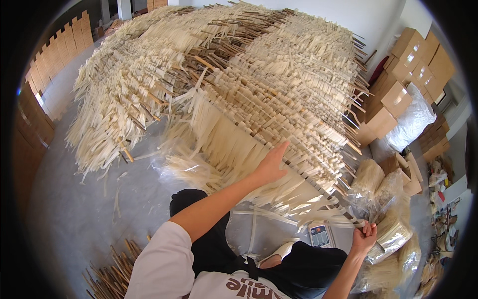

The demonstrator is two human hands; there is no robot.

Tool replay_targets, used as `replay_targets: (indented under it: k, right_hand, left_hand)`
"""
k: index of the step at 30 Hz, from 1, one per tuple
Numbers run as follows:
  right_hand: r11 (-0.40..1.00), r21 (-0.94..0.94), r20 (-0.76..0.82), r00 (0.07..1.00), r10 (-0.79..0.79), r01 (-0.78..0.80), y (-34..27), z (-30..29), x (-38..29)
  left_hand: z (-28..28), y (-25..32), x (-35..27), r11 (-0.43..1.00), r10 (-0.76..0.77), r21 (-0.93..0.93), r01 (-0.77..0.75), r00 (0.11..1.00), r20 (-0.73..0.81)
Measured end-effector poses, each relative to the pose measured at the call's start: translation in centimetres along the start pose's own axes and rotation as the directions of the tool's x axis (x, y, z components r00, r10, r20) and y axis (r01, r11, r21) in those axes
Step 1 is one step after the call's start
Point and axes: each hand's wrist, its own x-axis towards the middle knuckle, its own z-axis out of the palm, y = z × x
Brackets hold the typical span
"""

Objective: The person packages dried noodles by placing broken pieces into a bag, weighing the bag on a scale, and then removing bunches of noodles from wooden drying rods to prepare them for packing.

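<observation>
A long wooden stick (316, 187) hung with pale, flat strips (231, 144) runs diagonally before me, on the near side of a big pile of similar loaded sticks. My left hand (272, 164) reaches over the hanging strips near the stick's middle. Its fingers are stretched out and the thumb stands apart, with nothing held; whether the palm touches the strips cannot be told. At the stick's lower right end, my right hand (364, 236) is closed around it, next to a strip looped over the wood. The stick's tip sticks out past that hand.
Plastic-wrapped bundles of strips (390, 228) stand at the right, below stacked cardboard boxes (388, 99). A digital scale (320, 235) lies on the floor near my right knee. Bare sticks (112, 274) are gathered at lower left. Clear plastic wrap (183, 164) lies beside the strips.
</observation>
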Motion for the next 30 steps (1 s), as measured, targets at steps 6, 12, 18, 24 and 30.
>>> replay_targets:
  k: [6, 12, 18, 24, 30]
  right_hand:
    - [0.991, -0.108, 0.233, 0.971, -0.049, 0.075, -0.1, 0.8, -5.2]
    - [0.928, -0.291, 0.313, 0.94, -0.137, 0.232, 1.8, 4.6, -9.6]
    - [0.922, -0.357, 0.301, 0.953, -0.037, 0.149, 1.1, 3.7, -11.7]
    - [0.948, -0.295, 0.332, 0.943, -0.02, 0.124, 1.1, 3.1, -12.9]
    - [0.983, -0.172, 0.361, 0.933, -0.002, 0.069, 0.7, 2.2, -13.2]
  left_hand:
    - [1.4, 5.8, -1.9, 0.886, 0.347, 0.247, -0.392, 0.914, 0.209]
    - [5.6, 13.4, -6.6, 0.654, 0.669, 0.16, -0.739, 0.665, 0.332]
    - [8.6, 20.1, -6.2, 0.681, 0.683, 0.17, -0.712, 0.701, 0.205]
    - [11.0, 18.8, -6.1, 0.624, 0.719, 0.222, -0.749, 0.662, 0.214]
    - [9.6, 16.7, -5.6, 0.571, 0.731, 0.221, -0.791, 0.612, 0.303]
